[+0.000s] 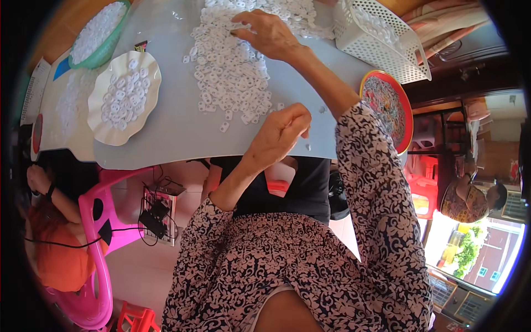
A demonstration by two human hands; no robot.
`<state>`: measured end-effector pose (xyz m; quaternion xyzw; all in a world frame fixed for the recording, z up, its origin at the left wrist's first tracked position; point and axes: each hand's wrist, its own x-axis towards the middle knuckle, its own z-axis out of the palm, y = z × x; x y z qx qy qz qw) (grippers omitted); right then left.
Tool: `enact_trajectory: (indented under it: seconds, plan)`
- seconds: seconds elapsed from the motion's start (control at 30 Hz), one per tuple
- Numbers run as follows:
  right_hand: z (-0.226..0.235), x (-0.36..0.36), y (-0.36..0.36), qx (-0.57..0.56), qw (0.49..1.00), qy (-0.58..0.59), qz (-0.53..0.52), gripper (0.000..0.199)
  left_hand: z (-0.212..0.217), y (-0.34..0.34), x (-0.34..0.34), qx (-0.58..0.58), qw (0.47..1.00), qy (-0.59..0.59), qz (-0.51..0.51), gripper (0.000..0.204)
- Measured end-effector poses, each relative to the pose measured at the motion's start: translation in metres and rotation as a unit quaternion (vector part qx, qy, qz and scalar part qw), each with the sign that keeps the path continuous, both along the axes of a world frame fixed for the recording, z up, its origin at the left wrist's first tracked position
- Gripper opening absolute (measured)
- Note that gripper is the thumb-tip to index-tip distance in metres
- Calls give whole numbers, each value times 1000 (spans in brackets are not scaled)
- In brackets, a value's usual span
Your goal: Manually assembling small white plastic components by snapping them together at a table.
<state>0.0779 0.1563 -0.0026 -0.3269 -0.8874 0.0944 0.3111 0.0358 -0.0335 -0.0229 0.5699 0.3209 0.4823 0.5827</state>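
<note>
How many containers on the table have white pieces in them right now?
3: a green bowl at the far left corner, a white scalloped plate beside it, and a white perforated basket at far right. More may be hidden off-frame.

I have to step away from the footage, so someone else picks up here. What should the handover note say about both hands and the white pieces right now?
Left hand: curled at the table's near edge, fingertips pinched; whether a piece is in the grip is too small to tell.
Right hand: reaching far, palm down, fingers on the pile of small white rings.
Sorted so far: a white scalloped plate holds rings; a green bowl at far left holds more.
Left: the large pile spread across the grey table.
Nearby: white perforated basket, red-rimmed dish.
</note>
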Motion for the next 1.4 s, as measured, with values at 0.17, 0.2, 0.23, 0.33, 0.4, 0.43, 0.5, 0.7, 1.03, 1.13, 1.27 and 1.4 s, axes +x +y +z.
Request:
enact_trajectory:
  seconds: [0.17, 0.2, 0.23, 0.33, 0.4, 0.43, 0.5, 0.7, 1.03, 1.13, 1.27, 1.4]
  plan:
    - [1, -22, -18, 19, 998, -64, 4, 26, 1, 2, 2, -33, 992, -109, 56, 23]
    - [3, -22, -20, 17, 998, -64, 5, 26, 0, 1, 1, -35, 992, -110, 56, 23]
    - [4, -18, -22, -11, 997, -78, 23, 24, -5, 3, 1, -53, 990, -121, 58, 22]
    - [9, -4, -30, -71, 992, -95, 51, 19, -12, 8, -2, -91, 979, -168, 65, 20]
    - [10, 8, -42, -105, 988, -96, 60, 16, -15, 9, -5, -130, 964, -219, 77, 17]
    - [11, 15, -48, -109, 986, -99, 75, 13, -13, 10, -6, -133, 964, -218, 71, 17]
    - [13, 31, -54, -115, 985, -99, 83, 10, -12, 14, -7, -166, 941, -283, 86, 19]
    - [5, 63, -67, -86, 995, -13, 45, 11, -15, 16, -13, -135, 928, -312, 152, 15]
    - [4, 84, -75, -224, 966, 99, -86, 18, -14, 16, -20, -89, 926, -318, 182, 21]
    - [3, 92, -77, -229, 964, 84, -104, 17, -16, 16, -21, -102, 941, -281, 160, 21]
    - [-7, 94, -78, -169, 985, 15, -24, 14, -17, 15, -19, -80, 956, -227, 169, 20]
    - [-6, 86, -74, -163, 985, -37, 38, 18, -16, 16, -25, -93, 944, -263, 178, 20]
